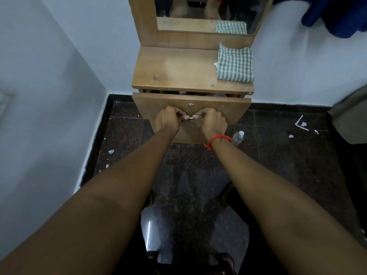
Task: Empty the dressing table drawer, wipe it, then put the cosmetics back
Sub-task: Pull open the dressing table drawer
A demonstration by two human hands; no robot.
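Observation:
The wooden dressing table [174, 70] stands against the wall with a mirror above it. Its drawer [234, 112] is pulled out a narrow gap, and the contents inside are mostly hidden. My left hand [167, 121] and my right hand [213, 121] both grip the metal drawer handle [191, 118] below a round lock [190, 106]. A folded green-and-white checked cloth [235, 64] lies on the right side of the tabletop.
A clear plastic bottle [238, 137] lies on the dark floor beside the drawer's right. Bits of white litter [301, 124] dot the floor. A wall closes the left side; blue fabric [335, 14] hangs at top right.

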